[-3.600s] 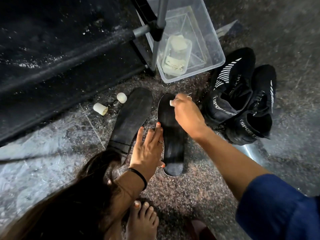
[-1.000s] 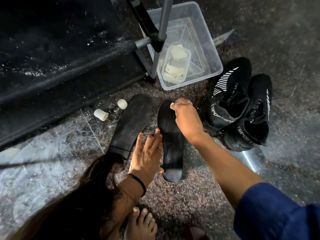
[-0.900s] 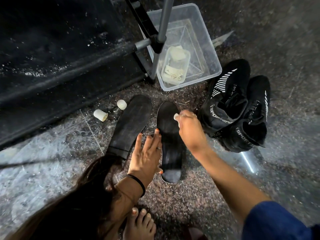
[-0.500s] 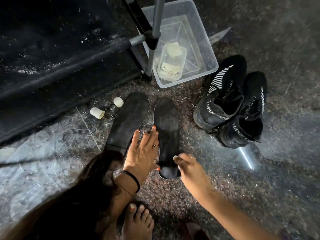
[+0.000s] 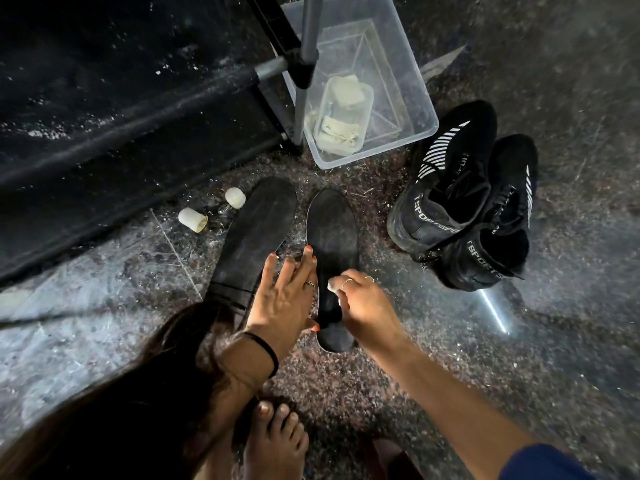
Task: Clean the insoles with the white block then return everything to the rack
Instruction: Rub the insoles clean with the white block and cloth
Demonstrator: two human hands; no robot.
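Since half a second ago, the right hand [image 5: 367, 306] has slid the white block [image 5: 333, 286], pinched in its fingers, from the right insole's [image 5: 330, 237] heel up to mid-length; the left hand [image 5: 282, 299], fingers straight, presses that insole's left edge on the floor

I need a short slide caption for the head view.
Right hand rubs white block on insole; left hand steadies it.
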